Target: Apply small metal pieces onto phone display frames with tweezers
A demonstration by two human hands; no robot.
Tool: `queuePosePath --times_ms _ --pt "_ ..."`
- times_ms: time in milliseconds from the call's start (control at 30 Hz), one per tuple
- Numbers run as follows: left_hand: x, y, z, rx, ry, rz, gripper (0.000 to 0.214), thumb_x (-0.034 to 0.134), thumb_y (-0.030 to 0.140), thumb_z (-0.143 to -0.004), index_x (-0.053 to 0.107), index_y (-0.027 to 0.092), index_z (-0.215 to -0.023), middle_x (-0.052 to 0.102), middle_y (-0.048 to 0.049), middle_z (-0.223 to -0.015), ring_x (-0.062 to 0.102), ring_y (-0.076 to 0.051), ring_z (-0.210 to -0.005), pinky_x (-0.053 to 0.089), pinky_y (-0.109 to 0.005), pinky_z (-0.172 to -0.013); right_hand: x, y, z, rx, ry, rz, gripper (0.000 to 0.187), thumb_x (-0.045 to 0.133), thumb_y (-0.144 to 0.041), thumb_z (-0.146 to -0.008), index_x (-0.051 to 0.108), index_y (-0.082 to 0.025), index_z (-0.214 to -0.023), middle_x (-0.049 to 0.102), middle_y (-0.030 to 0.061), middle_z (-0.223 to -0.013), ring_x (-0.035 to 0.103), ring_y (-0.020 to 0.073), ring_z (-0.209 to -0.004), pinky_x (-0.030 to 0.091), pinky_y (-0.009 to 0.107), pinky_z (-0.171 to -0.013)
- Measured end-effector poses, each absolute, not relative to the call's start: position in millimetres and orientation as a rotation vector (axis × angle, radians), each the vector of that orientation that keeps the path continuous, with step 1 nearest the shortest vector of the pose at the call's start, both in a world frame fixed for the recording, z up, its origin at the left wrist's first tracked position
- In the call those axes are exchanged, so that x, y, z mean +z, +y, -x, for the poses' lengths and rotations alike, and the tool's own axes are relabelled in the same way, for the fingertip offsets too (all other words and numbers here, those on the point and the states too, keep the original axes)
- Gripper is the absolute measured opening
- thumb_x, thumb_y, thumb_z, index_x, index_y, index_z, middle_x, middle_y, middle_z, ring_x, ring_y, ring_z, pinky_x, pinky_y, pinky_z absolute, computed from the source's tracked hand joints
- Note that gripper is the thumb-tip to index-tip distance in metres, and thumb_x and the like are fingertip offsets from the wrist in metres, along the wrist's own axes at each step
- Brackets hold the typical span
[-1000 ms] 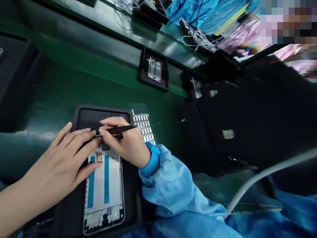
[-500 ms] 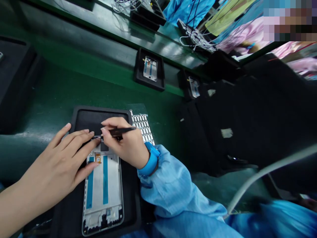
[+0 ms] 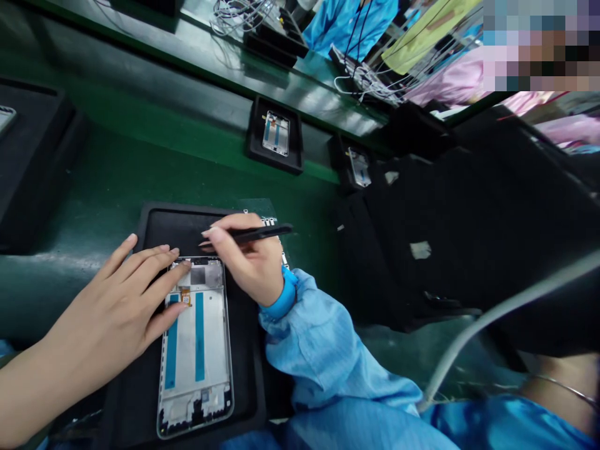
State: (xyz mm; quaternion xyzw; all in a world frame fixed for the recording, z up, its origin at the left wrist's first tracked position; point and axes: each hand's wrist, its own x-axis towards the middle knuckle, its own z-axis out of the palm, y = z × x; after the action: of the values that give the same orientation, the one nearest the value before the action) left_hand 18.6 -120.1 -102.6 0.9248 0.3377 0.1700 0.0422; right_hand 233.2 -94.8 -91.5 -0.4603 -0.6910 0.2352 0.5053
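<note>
A silver phone frame (image 3: 213, 337) with two blue strips and a small orange flex cable (image 3: 186, 297) lies in a black foam tray (image 3: 250, 381). My left hand (image 3: 115, 300) rests with its fingers spread over the frame's upper left edge, fingertips touching it. Between the thumb and fingers of my right hand (image 3: 255, 262) is a pair of black tweezers (image 3: 267, 232). Their tips point left, just above the top edge of the frame. A clear sheet of small white-edged stickers (image 3: 268, 221) is partly hidden behind my right hand.
Two smaller-looking black trays, one (image 3: 253, 147) at the back centre and another (image 3: 340, 165) to its right, each hold a phone frame. Stacked black trays (image 3: 32, 156) stand at left. A large black covered pile (image 3: 469, 237) and a grey hose (image 3: 506, 300) occupy the right. A co-worker's arm (image 3: 562, 387) shows at lower right.
My right hand has moved right with the tweezers, uncovering the frame's top edge and covering more of the sticker sheet. My left hand stays put. A co-worker's bare forearm has appeared at lower right.
</note>
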Motion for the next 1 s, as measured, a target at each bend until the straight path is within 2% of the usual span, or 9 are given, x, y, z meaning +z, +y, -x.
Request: queuePosePath --times_ms 100,233,400,533,633,700,800,867,1000 --pt "-103.4 -119.4 -18.3 0.540 1.043 -2.830 0.044 0.041 0.043 -0.101 0.060 0.016 -0.130 0.063 -0.0150 -0.130 0.058 -0.033 -0.124 0.030 -0.062 -0.115 -86.1 -88.3 -250.5 0.304 -1.833 1.166 0.018 0.050 -0.028 -0.099 0.064 -0.021 -0.091 0.070 0.0058 -0.096 0.067 0.0196 -0.092 0.057 0.037 -0.082" --pt "-105.4 -119.5 -19.6 0.521 1.036 -2.835 0.039 0.041 0.040 -0.101 0.062 0.020 -0.127 0.063 -0.0136 -0.131 0.059 -0.032 -0.123 0.033 -0.062 -0.113 -83.8 -77.3 -270.9 0.083 -2.321 1.442 0.024 0.052 -0.019 -0.097 0.064 -0.016 -0.117 0.067 0.0133 -0.121 0.058 0.0285 -0.108 0.051 0.046 -0.092" --pt "-105.2 -118.7 -16.4 0.565 1.048 -2.763 0.039 0.045 0.042 -0.100 0.057 0.024 -0.133 0.061 -0.0110 -0.136 0.057 -0.030 -0.128 0.034 -0.062 -0.115 -82.7 -54.2 -276.3 0.102 -2.575 1.653 0.026 0.053 -0.015 -0.095 0.066 -0.013 -0.117 0.070 0.0125 -0.107 0.057 0.0282 -0.103 0.051 0.040 -0.088" --pt "-96.2 -110.0 -3.0 0.788 1.334 -2.468 0.051 0.044 0.046 -0.100 0.041 0.027 -0.147 0.044 -0.0091 -0.154 0.044 -0.033 -0.140 0.038 -0.059 -0.114 -66.9 -15.1 -291.0 0.111 -2.511 1.824 0.023 0.052 -0.023 -0.097 0.067 -0.018 -0.113 0.070 0.0108 -0.112 0.060 0.0262 -0.108 0.049 0.035 -0.088" --pt "-89.9 -99.9 7.6 0.935 1.616 -2.148 0.056 0.045 0.052 -0.097 0.041 0.029 -0.148 0.038 -0.0068 -0.158 0.046 -0.034 -0.139 0.057 -0.047 -0.095 -60.2 30.9 -304.2 0.036 -2.068 2.216 0.032 0.047 -0.032 -0.101 0.063 -0.016 -0.122 0.067 0.0136 -0.125 0.061 0.0275 -0.117 0.046 0.036 -0.097" --pt "-89.8 -93.8 11.8 0.920 1.721 -2.008 0.058 0.045 0.056 -0.095 0.042 0.030 -0.147 0.039 -0.0060 -0.158 0.050 -0.034 -0.135 0.062 -0.041 -0.082 -62.2 64.6 -304.2 0.025 -1.929 2.348 0.038 0.040 -0.031 -0.102 0.061 -0.008 -0.123 0.066 0.0214 -0.124 0.063 0.0322 -0.115 0.048 0.041 -0.094" --pt "-97.3 -87.9 13.3 0.897 1.729 -1.991 0.058 0.044 0.056 -0.095 0.046 0.025 -0.145 0.042 -0.0086 -0.155 0.048 -0.033 -0.137 0.057 -0.048 -0.097 -69.0 106.9 -290.8 0.049 -1.844 2.433 0.041 0.036 -0.030 -0.104 0.060 -0.004 -0.124 0.066 0.0244 -0.123 0.066 0.0307 -0.113 0.051 0.038 -0.091" --pt "-105.2 -86.8 12.7 0.909 1.673 -2.067 0.058 0.043 0.055 -0.096 0.048 0.021 -0.143 0.045 -0.0114 -0.153 0.043 -0.032 -0.141 0.046 -0.053 -0.110 -71.9 123.3 -283.8 0.083 -1.873 2.444 0.041 0.036 -0.034 -0.105 0.062 -0.008 -0.123 0.068 0.0201 -0.120 0.067 0.0268 -0.111 0.052 0.035 -0.089" --pt "-118.4 -90.5 10.3 0.882 1.588 -2.210 0.058 0.040 0.056 -0.097 0.049 0.020 -0.140 0.048 -0.0135 -0.149 0.043 -0.032 -0.141 0.040 -0.057 -0.114 -75.8 122.5 -303.1 0.110 -2.006 2.497 0.033 0.055 -0.038 -0.099 0.063 -0.014 -0.121 0.067 0.0113 -0.120 0.067 0.0225 -0.107 0.055 0.041 -0.091"
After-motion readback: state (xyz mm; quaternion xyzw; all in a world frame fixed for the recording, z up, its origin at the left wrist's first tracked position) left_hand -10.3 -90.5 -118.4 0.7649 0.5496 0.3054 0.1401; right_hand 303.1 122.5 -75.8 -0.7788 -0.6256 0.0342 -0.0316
